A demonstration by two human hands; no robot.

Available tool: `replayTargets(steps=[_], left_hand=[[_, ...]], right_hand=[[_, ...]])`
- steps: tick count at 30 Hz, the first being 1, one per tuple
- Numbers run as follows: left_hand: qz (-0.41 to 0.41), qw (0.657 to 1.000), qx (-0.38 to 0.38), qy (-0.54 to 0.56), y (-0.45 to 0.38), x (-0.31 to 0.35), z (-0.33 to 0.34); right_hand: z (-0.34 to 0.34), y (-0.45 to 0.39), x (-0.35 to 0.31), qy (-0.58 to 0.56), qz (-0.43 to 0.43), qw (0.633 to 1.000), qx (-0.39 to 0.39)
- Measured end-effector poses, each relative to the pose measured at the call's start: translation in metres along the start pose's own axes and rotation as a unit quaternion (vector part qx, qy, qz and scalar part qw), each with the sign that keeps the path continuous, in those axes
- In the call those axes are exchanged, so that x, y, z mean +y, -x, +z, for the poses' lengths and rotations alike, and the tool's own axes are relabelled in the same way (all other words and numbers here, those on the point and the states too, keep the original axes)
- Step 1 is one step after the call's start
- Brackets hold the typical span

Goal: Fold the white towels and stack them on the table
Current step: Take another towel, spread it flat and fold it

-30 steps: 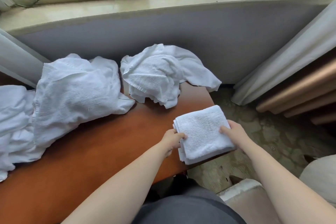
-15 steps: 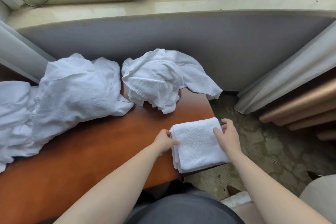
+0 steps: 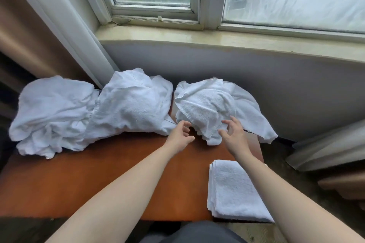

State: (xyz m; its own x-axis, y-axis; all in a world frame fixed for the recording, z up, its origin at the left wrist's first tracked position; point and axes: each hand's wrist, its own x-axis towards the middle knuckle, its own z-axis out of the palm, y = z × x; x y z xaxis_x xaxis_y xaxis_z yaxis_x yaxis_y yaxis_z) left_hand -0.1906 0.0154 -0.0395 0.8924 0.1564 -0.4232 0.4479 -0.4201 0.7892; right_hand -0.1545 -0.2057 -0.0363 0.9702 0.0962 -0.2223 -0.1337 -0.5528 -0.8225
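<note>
Hands off the finished fold, reaching for the next towel.

The folded white terry towel [image 3: 235, 193] now lies released at the brown wooden table's [image 3: 98, 179] near right corner. Both hands have moved to the crumpled white towel [image 3: 213, 104] at the far right edge: left hand [image 3: 180, 134] loosely curled, empty; right hand [image 3: 234, 134] spread, touching it. One done; more remain.
</note>
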Motion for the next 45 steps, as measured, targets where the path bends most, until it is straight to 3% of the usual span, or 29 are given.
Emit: replayTargets(steps=[5, 11, 17, 21, 26, 34, 36, 40, 45], left_hand=[[0.028, 0.999, 0.04, 0.005, -0.024, -0.002, -0.023], [-0.013, 0.996, 0.081, 0.031, -0.068, 0.005, -0.041], [-0.039, 0.995, 0.088, 0.021, -0.111, 0.003, -0.056], [-0.086, 0.995, 0.044, 0.016, -0.138, 0.002, -0.065], [-0.076, 0.995, 0.061, 0.02, -0.156, 0.0, -0.065], [-0.052, 0.994, 0.095, 0.009, -0.169, 0.003, -0.061], [-0.03, 0.994, 0.104, -0.014, -0.169, 0.008, -0.058], [0.017, 0.991, 0.128, 0.04, -0.163, 0.027, -0.052], [0.04, 0.977, 0.122, 0.171, -0.152, 0.066, -0.056]], right_hand=[[0.022, -0.02, -0.023, 0.019, -0.011, 1.0, -0.009], [0.023, -0.061, -0.047, 0.037, -0.019, 0.999, 0.029], [0.034, -0.105, -0.064, 0.135, -0.043, 0.987, 0.076], [0.048, -0.145, -0.083, 0.247, -0.096, 0.962, 0.069], [0.065, -0.182, -0.095, 0.378, -0.112, 0.919, -0.006], [0.062, -0.216, -0.093, 0.498, -0.113, 0.86, 0.006], [0.062, -0.213, -0.093, 0.472, -0.133, 0.871, 0.034], [0.051, -0.192, -0.11, 0.274, -0.163, 0.935, 0.152], [0.009, -0.163, -0.126, 0.133, -0.183, 0.946, 0.232]])
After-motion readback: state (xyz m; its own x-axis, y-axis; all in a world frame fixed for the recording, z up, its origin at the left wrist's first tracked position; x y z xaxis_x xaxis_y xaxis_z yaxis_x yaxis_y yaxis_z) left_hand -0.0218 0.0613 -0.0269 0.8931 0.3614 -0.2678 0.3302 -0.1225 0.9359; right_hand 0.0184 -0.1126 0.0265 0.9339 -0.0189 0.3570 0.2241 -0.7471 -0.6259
